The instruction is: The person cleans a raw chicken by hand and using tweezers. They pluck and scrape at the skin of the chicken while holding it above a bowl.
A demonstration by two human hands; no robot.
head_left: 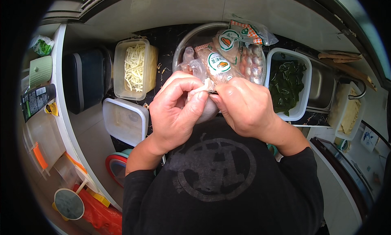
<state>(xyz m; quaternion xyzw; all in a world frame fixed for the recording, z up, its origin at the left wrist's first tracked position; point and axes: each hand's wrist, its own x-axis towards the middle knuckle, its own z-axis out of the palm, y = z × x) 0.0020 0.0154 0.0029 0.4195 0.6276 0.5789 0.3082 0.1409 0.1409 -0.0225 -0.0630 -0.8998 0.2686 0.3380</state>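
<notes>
My left hand (177, 111) is wrapped round a greyish, rounded bag (207, 113), its thumb and index finger pinching a pale, twisted tip (207, 86). My right hand (244, 107) is closed on the same bag beside that tip; what exactly its fingertips grip is partly hidden. Just beyond my hands a metal basin (179, 48) holds several plastic packages (218, 65) with white and green labels, some showing pinkish contents.
Left are a container of pale shreds (134, 68), a plastic tub (124, 123), a dark lidded box (85, 82) and shelving (59, 72). Right are a tub of dark green sheets (287, 86), a sink (321, 92) and a container of yellowish sheets (346, 119).
</notes>
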